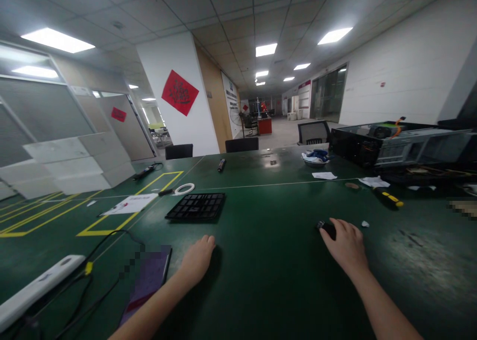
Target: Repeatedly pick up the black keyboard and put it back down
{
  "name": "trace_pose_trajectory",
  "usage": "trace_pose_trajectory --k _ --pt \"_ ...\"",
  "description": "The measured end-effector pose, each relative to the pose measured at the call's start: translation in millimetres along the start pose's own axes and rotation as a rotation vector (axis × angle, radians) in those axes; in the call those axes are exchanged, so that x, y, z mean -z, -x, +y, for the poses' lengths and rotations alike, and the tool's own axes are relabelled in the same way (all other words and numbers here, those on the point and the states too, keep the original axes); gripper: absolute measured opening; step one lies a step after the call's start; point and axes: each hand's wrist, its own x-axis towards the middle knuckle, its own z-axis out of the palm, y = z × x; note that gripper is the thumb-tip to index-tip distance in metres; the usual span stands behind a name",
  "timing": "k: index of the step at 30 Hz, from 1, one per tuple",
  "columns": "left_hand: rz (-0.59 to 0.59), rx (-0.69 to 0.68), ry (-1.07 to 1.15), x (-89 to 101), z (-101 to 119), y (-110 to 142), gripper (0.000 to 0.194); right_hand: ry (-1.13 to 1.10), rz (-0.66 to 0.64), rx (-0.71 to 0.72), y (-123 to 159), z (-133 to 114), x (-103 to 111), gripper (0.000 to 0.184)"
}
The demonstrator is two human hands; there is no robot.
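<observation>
My right hand (346,245) rests on the green table (261,260), its fingers closed over a small black block (328,230) with a greyish end that sticks out to the left. Most of that block lies under the fingers, and its kind does not show. On the left, my left hand (199,258) lies on the table with its fingers curled inward; whatever is in them, if anything, is hidden. A flat black gridded plastic panel (196,207) lies beyond it. Left of my left wrist is a dark purple flat case (152,275), partly behind the forearm.
An opened computer case (402,143) stands at the back right. Near it lie a yellow-black tool (389,197) and a bowl (316,162) with cloth. At left are a white power strip (44,285) with black cables, paper (130,204), a white ring (184,189) and white boxes (78,166).
</observation>
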Motion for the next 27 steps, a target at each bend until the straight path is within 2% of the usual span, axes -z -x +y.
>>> trace_pose_trajectory --k 2,5,6,8,11,14,20,24,27 --pt "0.038 0.063 0.289 1.8 -4.9 -6.5 0.015 0.005 -0.009 0.002 -0.3 -0.2 0.2 0.06" --pt "0.154 0.36 0.927 16.1 -17.7 -30.1 0.008 0.035 0.021 0.022 -0.1 -1.3 0.4 0.058" --pt "0.194 0.463 1.071 23.3 -23.7 -40.7 0.009 0.042 0.029 0.028 -0.2 -1.3 0.0 0.058" --pt "0.267 0.586 1.174 37.6 -37.2 -63.0 0.014 0.053 0.028 0.037 -1.0 0.3 -2.2 0.058" --pt "0.324 0.651 1.055 49.2 -56.7 -92.1 0.017 0.071 0.005 0.045 -3.5 5.5 -8.1 0.059" --pt "0.335 0.692 0.849 48.2 -69.9 -112.5 0.018 0.094 0.004 0.052 -5.2 9.8 -13.3 0.058" --pt "0.2 0.623 0.496 47.4 -80.9 -135.4 0.027 0.057 -0.002 0.044 -3.5 8.8 -11.5 0.054" --pt "0.161 0.51 0.404 49.7 -72.6 -132.7 0.03 -0.028 -0.032 0.017 -3.0 7.1 -8.4 0.053" --pt "0.189 0.404 0.404 43.3 -44.4 -120.6 0.029 -0.178 -0.08 0.019 -1.6 0.4 -6.2 0.05"
